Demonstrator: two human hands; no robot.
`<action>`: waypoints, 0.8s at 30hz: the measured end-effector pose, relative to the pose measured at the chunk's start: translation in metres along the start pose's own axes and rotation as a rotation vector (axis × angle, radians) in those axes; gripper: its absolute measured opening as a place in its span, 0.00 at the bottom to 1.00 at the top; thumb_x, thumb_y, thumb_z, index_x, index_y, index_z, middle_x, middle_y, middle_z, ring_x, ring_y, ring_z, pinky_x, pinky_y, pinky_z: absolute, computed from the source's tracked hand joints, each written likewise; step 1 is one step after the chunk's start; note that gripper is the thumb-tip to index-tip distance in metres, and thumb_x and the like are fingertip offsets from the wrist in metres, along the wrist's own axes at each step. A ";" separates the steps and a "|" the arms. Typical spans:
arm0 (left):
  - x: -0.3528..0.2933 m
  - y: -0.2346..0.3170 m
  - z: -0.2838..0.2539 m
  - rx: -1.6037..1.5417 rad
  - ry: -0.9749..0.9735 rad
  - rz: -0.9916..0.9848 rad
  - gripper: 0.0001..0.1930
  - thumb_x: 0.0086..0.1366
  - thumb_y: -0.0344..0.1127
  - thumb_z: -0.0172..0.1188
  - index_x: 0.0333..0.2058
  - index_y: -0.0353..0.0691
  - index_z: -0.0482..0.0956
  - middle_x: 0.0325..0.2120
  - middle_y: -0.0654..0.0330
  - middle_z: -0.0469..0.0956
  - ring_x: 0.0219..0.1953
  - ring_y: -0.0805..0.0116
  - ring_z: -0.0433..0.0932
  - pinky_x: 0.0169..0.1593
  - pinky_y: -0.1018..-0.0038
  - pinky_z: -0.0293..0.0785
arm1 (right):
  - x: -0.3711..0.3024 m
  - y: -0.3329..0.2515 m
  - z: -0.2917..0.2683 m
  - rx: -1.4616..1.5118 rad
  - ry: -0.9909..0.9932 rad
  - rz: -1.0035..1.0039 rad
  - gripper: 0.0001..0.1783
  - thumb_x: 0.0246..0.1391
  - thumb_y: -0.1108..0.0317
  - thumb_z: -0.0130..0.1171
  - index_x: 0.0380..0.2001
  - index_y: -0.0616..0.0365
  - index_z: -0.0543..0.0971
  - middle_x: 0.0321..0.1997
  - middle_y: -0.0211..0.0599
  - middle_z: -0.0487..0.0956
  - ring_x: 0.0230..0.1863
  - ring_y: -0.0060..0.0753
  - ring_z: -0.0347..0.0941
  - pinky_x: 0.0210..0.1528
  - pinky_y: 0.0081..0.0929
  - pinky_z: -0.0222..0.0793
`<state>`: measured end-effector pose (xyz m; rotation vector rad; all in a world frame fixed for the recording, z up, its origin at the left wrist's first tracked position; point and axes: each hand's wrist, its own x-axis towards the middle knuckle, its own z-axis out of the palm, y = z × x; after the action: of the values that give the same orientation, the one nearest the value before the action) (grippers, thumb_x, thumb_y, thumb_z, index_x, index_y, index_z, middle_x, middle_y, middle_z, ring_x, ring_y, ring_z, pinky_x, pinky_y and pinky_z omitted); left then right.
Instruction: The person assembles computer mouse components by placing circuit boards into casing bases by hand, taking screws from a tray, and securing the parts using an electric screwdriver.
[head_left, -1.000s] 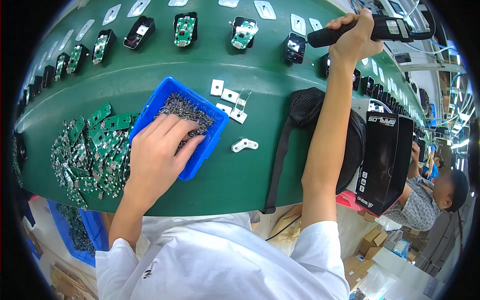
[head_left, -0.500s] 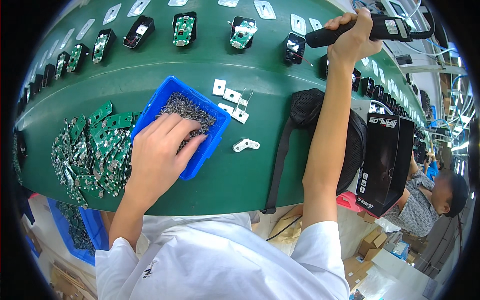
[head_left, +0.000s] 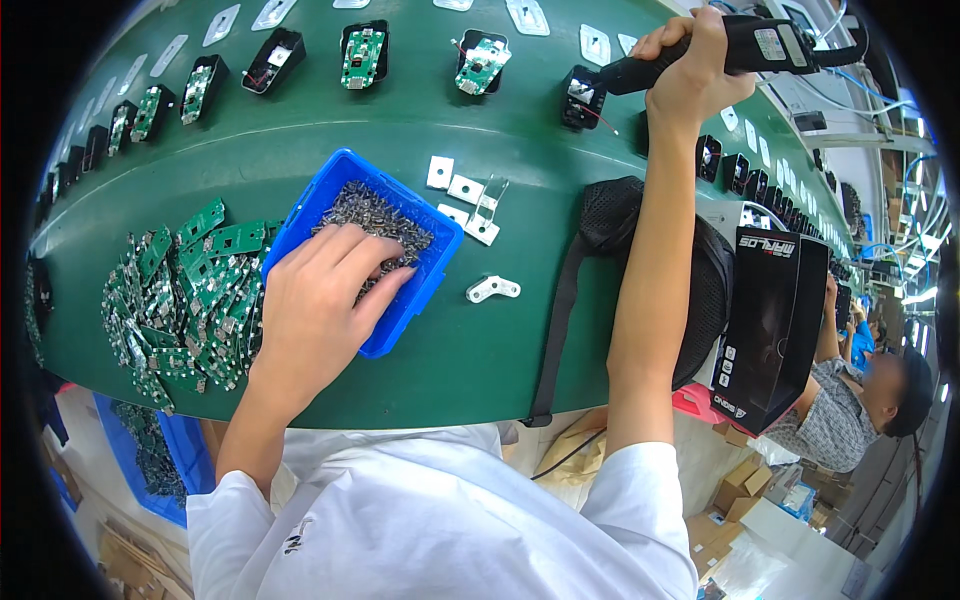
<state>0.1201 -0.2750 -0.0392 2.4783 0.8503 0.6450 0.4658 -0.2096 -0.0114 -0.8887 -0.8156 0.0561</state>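
Note:
My left hand [head_left: 325, 290] reaches into a blue bin [head_left: 415, 305] of small loose screws [head_left: 372, 215]. Its fingers are bent, thumb and fingertips drawn close together at the screws; whatever they pinch is hidden. Held out far to the right, my right hand [head_left: 700, 75] is wrapped round a black electric screwdriver [head_left: 765, 45] with a cable at its back end. The tool's front end is at a black housing [head_left: 583, 98] with a thin red wire sticking out. I cannot make out whether the bit touches it.
Green circuit boards [head_left: 195, 310] lie heaped left of the bin. White square plates [head_left: 466, 189] and an angled white bracket [head_left: 493, 289] lie right of it. A black mesh bag [head_left: 705, 300] and black box [head_left: 765, 320] stand at right. Housings with boards [head_left: 364, 55] line the far side.
The screwdriver and my right hand have shifted slightly left and up, nearer the black housing. My left hand stays in the bin. The row of housings has moved slightly left.

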 end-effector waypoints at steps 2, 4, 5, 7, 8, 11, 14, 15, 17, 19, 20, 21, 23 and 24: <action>0.000 0.000 0.000 0.004 -0.005 0.000 0.07 0.57 0.32 0.68 0.33 0.41 0.81 0.29 0.64 0.78 0.30 0.65 0.76 0.37 0.71 0.73 | -0.002 0.005 -0.001 -0.022 -0.037 -0.026 0.12 0.61 0.64 0.58 0.28 0.59 0.75 0.14 0.31 0.69 0.10 0.25 0.63 0.14 0.20 0.62; -0.001 -0.001 0.000 0.007 -0.008 -0.007 0.07 0.57 0.32 0.68 0.33 0.41 0.81 0.30 0.64 0.78 0.31 0.65 0.76 0.37 0.71 0.73 | -0.004 0.007 0.002 -0.031 -0.059 -0.034 0.12 0.62 0.64 0.58 0.28 0.59 0.75 0.14 0.31 0.69 0.10 0.25 0.63 0.14 0.20 0.62; -0.002 -0.001 0.000 0.012 -0.007 -0.006 0.07 0.57 0.32 0.68 0.33 0.41 0.81 0.30 0.64 0.77 0.31 0.65 0.76 0.37 0.71 0.73 | -0.005 0.006 0.005 -0.048 -0.108 -0.023 0.11 0.61 0.64 0.58 0.28 0.59 0.75 0.14 0.31 0.69 0.10 0.25 0.63 0.14 0.20 0.62; -0.002 -0.003 -0.001 0.024 -0.006 -0.008 0.07 0.57 0.32 0.68 0.33 0.41 0.80 0.30 0.64 0.77 0.31 0.65 0.76 0.37 0.71 0.73 | -0.008 0.004 0.012 -0.079 -0.208 0.003 0.11 0.61 0.65 0.58 0.28 0.60 0.75 0.14 0.32 0.70 0.10 0.25 0.63 0.14 0.21 0.62; -0.003 -0.003 -0.001 0.031 -0.007 -0.011 0.07 0.57 0.32 0.68 0.33 0.41 0.80 0.30 0.64 0.77 0.31 0.65 0.76 0.37 0.71 0.73 | -0.011 0.006 0.015 -0.093 -0.259 0.017 0.11 0.61 0.65 0.58 0.28 0.60 0.75 0.14 0.32 0.70 0.09 0.25 0.63 0.14 0.21 0.61; 0.000 0.001 0.001 -0.013 0.000 0.007 0.07 0.56 0.31 0.68 0.34 0.40 0.81 0.29 0.64 0.78 0.30 0.65 0.75 0.37 0.72 0.72 | 0.014 0.023 -0.006 -0.042 -0.291 0.071 0.10 0.61 0.66 0.58 0.28 0.60 0.75 0.14 0.33 0.70 0.09 0.25 0.63 0.14 0.21 0.61; 0.001 -0.001 0.001 -0.034 0.009 -0.006 0.07 0.56 0.29 0.68 0.34 0.38 0.82 0.29 0.63 0.78 0.29 0.66 0.74 0.37 0.73 0.71 | 0.025 0.042 -0.012 0.039 -0.330 0.148 0.10 0.61 0.66 0.57 0.29 0.61 0.75 0.14 0.33 0.70 0.09 0.26 0.62 0.13 0.22 0.60; 0.001 -0.001 0.000 -0.025 0.006 -0.009 0.07 0.56 0.30 0.68 0.34 0.39 0.82 0.29 0.63 0.78 0.29 0.65 0.74 0.37 0.73 0.71 | 0.024 0.042 -0.012 0.019 -0.340 0.141 0.10 0.61 0.67 0.57 0.29 0.61 0.75 0.14 0.33 0.70 0.09 0.26 0.62 0.13 0.21 0.61; 0.000 -0.002 0.000 -0.008 -0.001 -0.013 0.07 0.56 0.30 0.68 0.34 0.39 0.82 0.29 0.63 0.78 0.29 0.65 0.74 0.38 0.72 0.72 | 0.023 0.044 -0.011 -0.022 -0.359 0.127 0.09 0.61 0.67 0.57 0.29 0.61 0.76 0.15 0.34 0.71 0.10 0.26 0.63 0.14 0.21 0.61; -0.001 -0.004 0.001 -0.005 -0.010 -0.018 0.07 0.56 0.30 0.68 0.34 0.39 0.82 0.30 0.63 0.78 0.30 0.65 0.74 0.38 0.72 0.72 | 0.023 0.046 -0.009 -0.065 -0.377 0.111 0.09 0.61 0.68 0.57 0.30 0.62 0.76 0.16 0.35 0.71 0.10 0.26 0.64 0.14 0.21 0.61; -0.002 -0.005 0.001 0.006 -0.017 -0.012 0.07 0.57 0.31 0.68 0.35 0.40 0.82 0.30 0.63 0.77 0.30 0.65 0.74 0.38 0.72 0.72 | 0.022 0.046 -0.009 -0.086 -0.386 0.102 0.09 0.61 0.68 0.57 0.30 0.62 0.76 0.16 0.35 0.71 0.11 0.26 0.64 0.14 0.21 0.61; -0.002 -0.006 0.001 0.017 -0.024 -0.005 0.07 0.57 0.33 0.67 0.35 0.42 0.81 0.31 0.64 0.77 0.31 0.65 0.74 0.38 0.72 0.71 | 0.023 0.046 -0.008 -0.107 -0.395 0.092 0.09 0.61 0.68 0.57 0.30 0.62 0.76 0.16 0.36 0.72 0.11 0.26 0.64 0.14 0.20 0.61; -0.003 -0.007 0.001 0.039 -0.038 0.010 0.08 0.59 0.35 0.66 0.36 0.44 0.79 0.32 0.65 0.75 0.32 0.66 0.74 0.38 0.72 0.71 | 0.022 0.044 -0.008 -0.148 -0.414 0.072 0.08 0.61 0.69 0.56 0.31 0.62 0.77 0.17 0.36 0.72 0.12 0.26 0.65 0.15 0.20 0.62; -0.003 -0.008 0.000 0.037 -0.040 0.006 0.08 0.59 0.35 0.66 0.36 0.44 0.79 0.32 0.65 0.75 0.32 0.66 0.74 0.38 0.72 0.71 | 0.022 0.044 -0.007 -0.166 -0.424 0.060 0.08 0.61 0.69 0.56 0.31 0.63 0.77 0.18 0.37 0.73 0.12 0.26 0.65 0.15 0.20 0.62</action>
<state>0.1143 -0.2718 -0.0444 2.5190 0.8470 0.5854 0.4980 -0.1775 -0.0315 -1.0764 -1.2010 0.2386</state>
